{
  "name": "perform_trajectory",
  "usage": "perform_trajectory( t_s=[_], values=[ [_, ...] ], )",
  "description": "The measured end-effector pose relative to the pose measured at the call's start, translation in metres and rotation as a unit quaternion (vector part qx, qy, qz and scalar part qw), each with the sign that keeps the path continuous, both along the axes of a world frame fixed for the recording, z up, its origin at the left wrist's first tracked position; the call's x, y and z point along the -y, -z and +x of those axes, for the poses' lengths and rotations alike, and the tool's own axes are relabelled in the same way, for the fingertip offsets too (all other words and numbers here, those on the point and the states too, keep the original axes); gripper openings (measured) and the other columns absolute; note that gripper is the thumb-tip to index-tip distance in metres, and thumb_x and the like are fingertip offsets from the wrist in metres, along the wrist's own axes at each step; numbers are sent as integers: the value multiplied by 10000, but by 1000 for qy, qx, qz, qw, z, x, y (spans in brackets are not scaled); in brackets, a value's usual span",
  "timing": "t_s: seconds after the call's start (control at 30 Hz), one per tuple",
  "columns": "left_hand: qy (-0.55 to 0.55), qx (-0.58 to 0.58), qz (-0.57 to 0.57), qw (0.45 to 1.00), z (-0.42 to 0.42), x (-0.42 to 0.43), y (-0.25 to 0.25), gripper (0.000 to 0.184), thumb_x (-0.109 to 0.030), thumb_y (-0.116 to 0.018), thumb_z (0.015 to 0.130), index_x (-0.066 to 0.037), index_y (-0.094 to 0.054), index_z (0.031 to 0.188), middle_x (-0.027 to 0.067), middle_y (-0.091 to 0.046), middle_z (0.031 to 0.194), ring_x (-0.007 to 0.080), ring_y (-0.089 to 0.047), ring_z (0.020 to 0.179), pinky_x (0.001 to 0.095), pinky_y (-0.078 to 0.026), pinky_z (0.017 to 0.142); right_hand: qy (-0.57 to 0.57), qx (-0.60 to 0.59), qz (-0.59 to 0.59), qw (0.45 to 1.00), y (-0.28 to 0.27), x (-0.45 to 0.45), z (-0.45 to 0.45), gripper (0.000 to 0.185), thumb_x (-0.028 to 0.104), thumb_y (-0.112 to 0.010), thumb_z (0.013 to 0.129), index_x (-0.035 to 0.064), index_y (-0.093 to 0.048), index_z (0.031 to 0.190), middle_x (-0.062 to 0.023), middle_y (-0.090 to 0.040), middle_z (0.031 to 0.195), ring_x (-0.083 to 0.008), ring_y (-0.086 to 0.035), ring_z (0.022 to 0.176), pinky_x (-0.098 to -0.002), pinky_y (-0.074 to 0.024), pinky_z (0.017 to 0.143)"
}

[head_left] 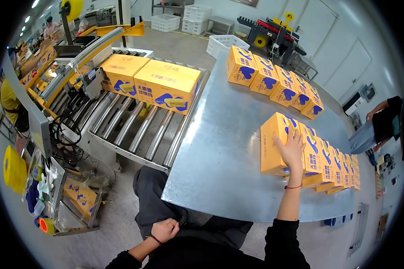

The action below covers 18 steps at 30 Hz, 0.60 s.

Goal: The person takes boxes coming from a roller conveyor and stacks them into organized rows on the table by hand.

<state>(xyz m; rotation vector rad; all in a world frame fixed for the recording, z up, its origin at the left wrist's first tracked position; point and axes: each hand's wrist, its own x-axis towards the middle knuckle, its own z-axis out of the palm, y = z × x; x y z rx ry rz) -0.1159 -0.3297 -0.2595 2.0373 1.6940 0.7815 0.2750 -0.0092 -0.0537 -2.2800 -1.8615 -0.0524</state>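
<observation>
My right hand (292,150) lies with fingers spread on the printed side of a yellow carton (270,150) with blue print. That carton stands at the near end of a row of similar cartons (325,161) on the metal table (220,166). My left hand (165,229) is curled closed over my dark trousers, low in the view; whatever its fingers hold, if anything, is hidden. On the roller conveyor (139,134) to the left, two more yellow cartons (166,85) rest end to end.
Another row of yellow cartons (274,83) stands along the table's far side. A cart (76,201) with tape rolls is at lower left. White crates (226,44) and a black machine (274,36) are behind. A person (375,125) stands at right; other people are far left.
</observation>
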Motion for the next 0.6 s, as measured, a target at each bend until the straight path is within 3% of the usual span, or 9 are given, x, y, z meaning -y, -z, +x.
perform_trajectory(
  t_s=[0.2,0.27,0.33,0.47,0.53,0.57,0.6],
  values=[
    [-4,46,-14,999,-1,-4,4,138,-206,-713,871,-115,-682,772,48,-677,765,270,-671,635,367,-536,569,-39,40,-41,998,-20,-24,-31,750,453,-641,924,43,-415,1511,-309,-314,1571,-488,-246,1474,-631,-167,1194],
    [4,52,-16,998,-1,-6,4,148,-216,-715,874,-114,-691,770,45,-687,773,270,-675,639,367,-540,575,-190,-42,83,977,-25,-47,-65,643,375,-652,938,20,-487,1449,-294,-383,1533,-450,-304,1455,-607,-182,1199],
    [10,60,12,998,-4,-6,5,130,-207,-728,862,-116,-681,783,17,-678,772,230,-682,653,342,-543,575,-276,-44,121,952,-31,-77,-106,615,417,-600,970,15,-518,1428,-257,-414,1530,-398,-318,1467,-592,-183,1203],
    [9,53,28,998,-4,-6,6,143,-205,-727,864,-115,-663,773,16,-661,749,232,-673,637,341,-537,561,-301,-42,123,945,-13,-153,-177,678,522,-565,970,25,-521,1429,-213,-458,1513,-359,-352,1462,-597,-172,1204],
    [-6,15,24,1000,-3,-5,6,149,-205,-720,869,-117,-649,772,23,-640,726,239,-666,627,345,-536,560,-246,-107,-26,963,-17,-171,-197,702,561,-593,943,23,-543,1392,-222,-514,1455,-372,-433,1396,-595,-216,1176],
    [-9,18,26,999,-3,-5,8,148,-205,-711,875,-117,-644,778,36,-623,713,248,-658,621,352,-531,554,-232,-106,-23,967,-18,-167,-194,702,561,-593,943,23,-543,1392,-222,-514,1455,-372,-433,1396,-595,-216,1176],
    [9,19,26,999,-3,-5,8,148,-205,-711,875,-117,-644,778,36,-623,713,248,-658,621,352,-531,554,-235,-92,-5,968,-23,-158,-188,688,549,-649,908,20,-564,1340,-220,-554,1376,-378,-482,1315,-576,-285,1127]
  ],
)
